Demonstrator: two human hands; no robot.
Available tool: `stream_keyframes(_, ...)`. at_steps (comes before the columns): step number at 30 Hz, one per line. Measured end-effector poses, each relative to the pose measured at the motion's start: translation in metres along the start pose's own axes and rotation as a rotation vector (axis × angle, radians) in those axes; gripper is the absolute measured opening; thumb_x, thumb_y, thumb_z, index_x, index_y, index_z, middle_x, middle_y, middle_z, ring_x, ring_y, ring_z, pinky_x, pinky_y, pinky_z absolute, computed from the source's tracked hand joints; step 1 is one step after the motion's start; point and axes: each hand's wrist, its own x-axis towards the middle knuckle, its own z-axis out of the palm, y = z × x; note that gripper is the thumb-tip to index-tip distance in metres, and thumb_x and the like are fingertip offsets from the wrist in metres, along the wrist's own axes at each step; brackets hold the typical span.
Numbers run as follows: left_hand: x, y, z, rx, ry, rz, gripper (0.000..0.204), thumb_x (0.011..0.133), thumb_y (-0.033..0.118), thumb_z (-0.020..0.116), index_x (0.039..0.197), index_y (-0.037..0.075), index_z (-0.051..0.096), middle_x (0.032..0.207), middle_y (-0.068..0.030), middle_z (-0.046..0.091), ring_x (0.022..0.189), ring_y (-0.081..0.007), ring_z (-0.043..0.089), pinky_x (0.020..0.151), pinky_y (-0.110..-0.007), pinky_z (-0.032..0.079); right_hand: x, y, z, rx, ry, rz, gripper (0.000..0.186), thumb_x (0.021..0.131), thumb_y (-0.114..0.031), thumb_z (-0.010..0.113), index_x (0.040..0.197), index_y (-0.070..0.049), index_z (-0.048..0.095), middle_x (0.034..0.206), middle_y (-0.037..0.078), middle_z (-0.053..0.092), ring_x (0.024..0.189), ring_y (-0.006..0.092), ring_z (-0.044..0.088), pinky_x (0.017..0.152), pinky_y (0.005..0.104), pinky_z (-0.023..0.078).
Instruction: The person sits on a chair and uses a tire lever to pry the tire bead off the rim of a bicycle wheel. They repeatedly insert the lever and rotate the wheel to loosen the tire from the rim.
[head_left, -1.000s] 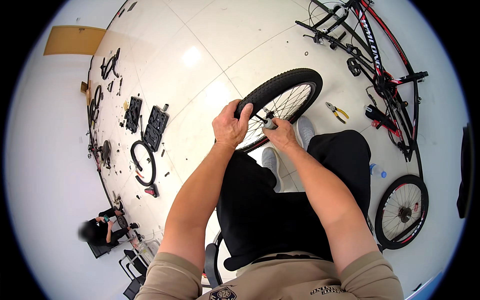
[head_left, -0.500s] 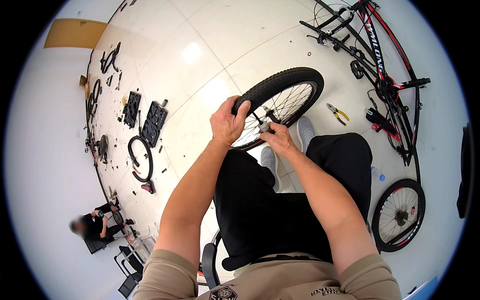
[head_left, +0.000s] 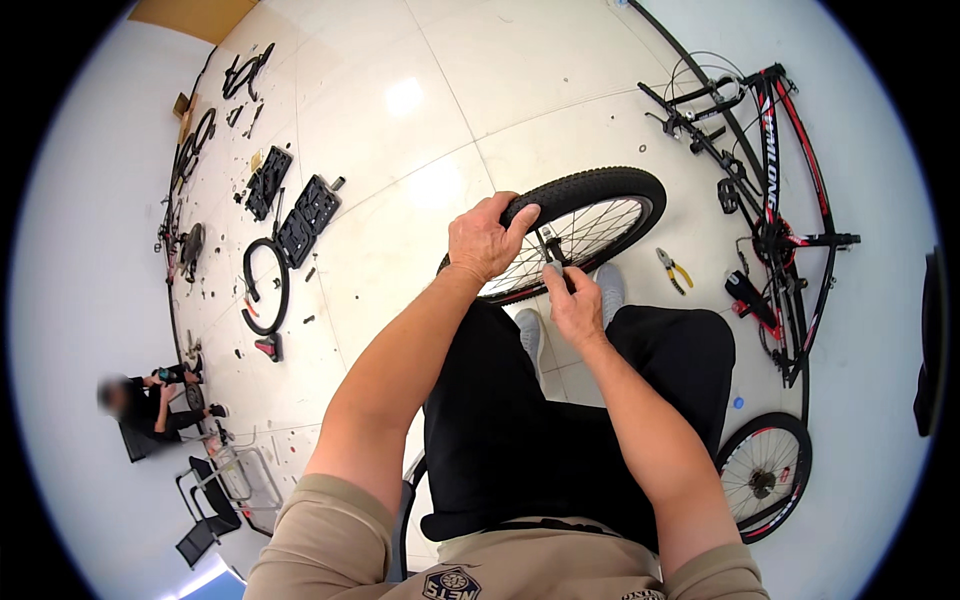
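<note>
A bicycle wheel with a knobby black tyre leans in front of my knees. My left hand is closed over the tyre's near left part, its thumb lying across the tread. Inside the rim, my right hand pinches a small grey-ended piece with a thin dark shaft. That shaft runs up toward the inner rim beside the spokes. Its exact kind is unclear, and my fingers partly cover it. My grey shoes stand just beyond the wheel's lower edge.
Pliers with yellow-and-black handles lie right of the wheel. Farther right are a black-and-red bicycle frame and another wheel. At left lie an open black tool case, a loose tyre and a seated person.
The view has shifted, so the wheel and both hands appear a little lower and farther right. My right fingers now cover more of the grey-ended piece. My left hand stays on the tyre.
</note>
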Motion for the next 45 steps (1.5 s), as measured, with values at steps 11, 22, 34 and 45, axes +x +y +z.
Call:
stream_keyframes(11, -0.009, 0.000, -0.003, -0.020, -0.027, -0.032, 0.049, 0.095, 0.057, 0.061, 0.110, 0.012, 0.072, 0.096, -0.0113, 0.074, 0.088, -0.0312, 0.071, 0.077, -0.042, 0.056, -0.029, -0.071, -0.027, -0.796, -0.021, -0.138, 0.031, 0.097, -0.025, 0.060, 0.117, -0.001, 0.062, 0.114, 0.023, 0.064, 0.103, 0.0447, 0.065, 0.087, 0.0545, 0.052)
stream_keyframes(22, 0.000, 0.000, 0.000, -0.038, -0.027, -0.037, 0.048, 0.096, 0.056, 0.060, 0.111, 0.012, 0.072, 0.093, -0.0131, 0.074, 0.086, -0.0331, 0.072, 0.078, -0.043, 0.056, 0.022, 0.021, -0.021, -0.237, -0.012, -0.205, 0.039, 0.093, -0.030, 0.065, 0.123, -0.004, 0.065, 0.121, 0.022, 0.068, 0.114, 0.0401, 0.063, 0.099, 0.0458, 0.048)
stream_keyframes(34, 0.002, -0.007, -0.005, 0.013, -0.083, -0.086, 0.053, 0.095, 0.059, 0.060, 0.109, 0.009, 0.072, 0.089, -0.0149, 0.074, 0.084, -0.0361, 0.071, 0.079, -0.044, 0.055, 0.016, -0.017, -0.012, -0.382, -0.021, 0.017, 0.053, 0.085, -0.048, 0.073, 0.114, -0.004, 0.068, 0.101, 0.021, 0.073, 0.102, 0.0413, 0.068, 0.092, 0.0486, 0.051)
stream_keyframes(45, 0.011, 0.005, -0.014, 0.016, -0.177, -0.202, 0.061, 0.092, 0.066, 0.059, 0.111, 0.010, 0.072, 0.092, -0.0127, 0.074, 0.090, -0.0328, 0.071, 0.083, -0.042, 0.053, 0.011, -0.025, -0.009, -0.196, 0.005, -0.056, 0.051, 0.092, -0.048, 0.067, 0.087, 0.002, 0.069, 0.081, 0.020, 0.070, 0.083, 0.0369, 0.069, 0.076, 0.0451, 0.052)
